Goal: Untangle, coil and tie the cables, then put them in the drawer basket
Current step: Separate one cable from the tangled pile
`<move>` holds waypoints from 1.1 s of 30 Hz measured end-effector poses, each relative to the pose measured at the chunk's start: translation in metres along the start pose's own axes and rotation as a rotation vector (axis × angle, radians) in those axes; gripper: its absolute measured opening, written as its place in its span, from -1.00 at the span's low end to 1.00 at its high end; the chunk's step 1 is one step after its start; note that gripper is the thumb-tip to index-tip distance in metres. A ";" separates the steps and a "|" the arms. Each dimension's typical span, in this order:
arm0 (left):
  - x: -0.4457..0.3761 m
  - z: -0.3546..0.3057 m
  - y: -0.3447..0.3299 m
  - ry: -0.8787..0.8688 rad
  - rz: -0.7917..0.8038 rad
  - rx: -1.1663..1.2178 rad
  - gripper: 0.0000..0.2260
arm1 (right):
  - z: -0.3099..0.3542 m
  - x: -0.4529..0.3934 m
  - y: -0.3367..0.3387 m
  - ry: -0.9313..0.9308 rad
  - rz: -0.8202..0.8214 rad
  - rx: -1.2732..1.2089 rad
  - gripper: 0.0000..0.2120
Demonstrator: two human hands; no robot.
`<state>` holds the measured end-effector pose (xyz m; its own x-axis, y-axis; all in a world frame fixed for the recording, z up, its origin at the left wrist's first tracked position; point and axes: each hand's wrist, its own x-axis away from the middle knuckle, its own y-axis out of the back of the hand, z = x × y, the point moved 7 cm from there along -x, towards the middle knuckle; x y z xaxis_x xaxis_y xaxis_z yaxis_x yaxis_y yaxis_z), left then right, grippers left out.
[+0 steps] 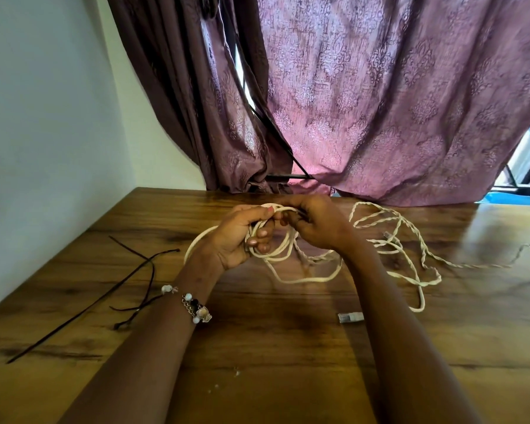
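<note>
Cream cables (306, 278) lie tangled across the middle of the wooden table (273, 347). My left hand (239, 237) grips a coil of several loops of it, fingers curled through the loops. My right hand (315, 224) pinches a strand at the top of the coil, right beside my left thumb. Loose twisted lengths (410, 255) trail off to the right. One clear plug end (351, 317) rests on the table near my right forearm, and another plug (389, 236) sits among the loops on the right.
Thin black cable ties (129, 283) lie on the table to the left. A purple curtain (364, 102) hangs behind the table's far edge. A white wall (43, 133) borders the left side. No drawer basket is in view.
</note>
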<state>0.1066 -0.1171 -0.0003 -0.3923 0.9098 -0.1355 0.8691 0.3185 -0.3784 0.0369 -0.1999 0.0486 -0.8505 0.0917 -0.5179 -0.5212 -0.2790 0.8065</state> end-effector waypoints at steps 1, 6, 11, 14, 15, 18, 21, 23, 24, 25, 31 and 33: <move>0.000 0.001 -0.001 0.018 0.006 0.002 -0.77 | 0.001 0.000 -0.001 0.001 -0.001 0.046 -0.56; 0.002 0.005 -0.001 0.073 0.005 -0.081 -0.76 | 0.015 0.000 -0.011 0.116 0.042 0.296 -0.72; 0.003 0.006 0.004 0.090 -0.038 -0.110 -0.67 | 0.019 -0.002 -0.019 0.168 0.063 0.218 -0.59; 0.001 0.002 0.008 0.097 -0.068 0.048 -0.63 | 0.008 -0.004 -0.001 0.071 -0.025 0.123 -0.55; 0.002 -0.002 0.009 0.087 -0.068 0.128 -0.63 | -0.001 -0.003 0.009 0.003 -0.070 0.127 -0.53; 0.004 -0.021 0.018 -0.006 -0.072 0.329 -0.61 | -0.031 0.005 0.032 -0.208 -0.204 -0.059 -0.71; 0.005 -0.034 0.022 -0.088 -0.086 0.416 -0.54 | -0.050 0.015 0.035 -0.453 -0.287 -0.637 -0.86; 0.007 -0.038 0.021 -0.123 -0.083 0.490 -0.54 | -0.052 0.022 0.036 -0.544 -0.342 -0.846 -0.89; 0.008 -0.040 0.021 -0.139 -0.072 0.522 -0.54 | -0.054 0.024 0.037 -0.566 -0.370 -0.900 -0.91; 0.008 -0.043 0.020 -0.156 -0.058 0.543 -0.54 | -0.055 0.026 0.039 -0.572 -0.395 -0.937 -0.91; 0.011 -0.054 0.019 -0.205 0.044 0.575 -0.56 | -0.052 0.022 0.060 -0.386 -0.573 -0.395 -0.89; 0.011 -0.053 0.021 -0.210 0.036 0.560 -0.56 | -0.036 0.020 0.064 -0.270 -0.624 -0.063 -0.88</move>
<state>0.1371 -0.0865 0.0391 -0.4666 0.8271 -0.3133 0.6143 0.0482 -0.7876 -0.0103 -0.2506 0.0794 -0.3843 0.4865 -0.7846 -0.9215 -0.1513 0.3576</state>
